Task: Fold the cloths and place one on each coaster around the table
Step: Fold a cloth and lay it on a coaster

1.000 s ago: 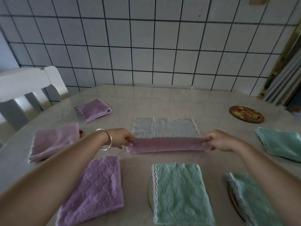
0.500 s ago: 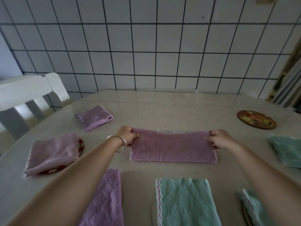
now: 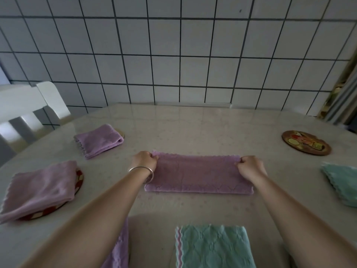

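A purple cloth (image 3: 197,174) lies flat on the tabletop (image 3: 193,128) as a long band, folded over on itself, with its scalloped edge along the far side. The left hand (image 3: 144,161) pinches the far left corner of this cloth, fingers curled onto the fabric; the right hand (image 3: 250,167) pinches the far right corner the same way. A silver bangle (image 3: 142,171) sits on the left wrist.

Outward from the left hand, up and to its left, a folded purple cloth (image 3: 99,141) rests on a coaster of which only a sliver shows at its far right corner. Further to the left of that hand and nearer the person, another folded purple cloth (image 3: 39,190) covers most of a red patterned coaster (image 3: 78,182) (its rim peeks out on the right and underneath).

Beyond the right hand, up and to its right, a round picture coaster (image 3: 306,145) lies bare. To the right of that hand, a green cloth (image 3: 342,183) lies at the frame's edge. Nearer than both hands, a green cloth with a pink striped edge (image 3: 214,246) lies on the tabletop, and a purple cloth (image 3: 118,248) shows partly beneath the left forearm. A white chair (image 3: 25,105) stands at the far left, against a tiled wall (image 3: 173,55).
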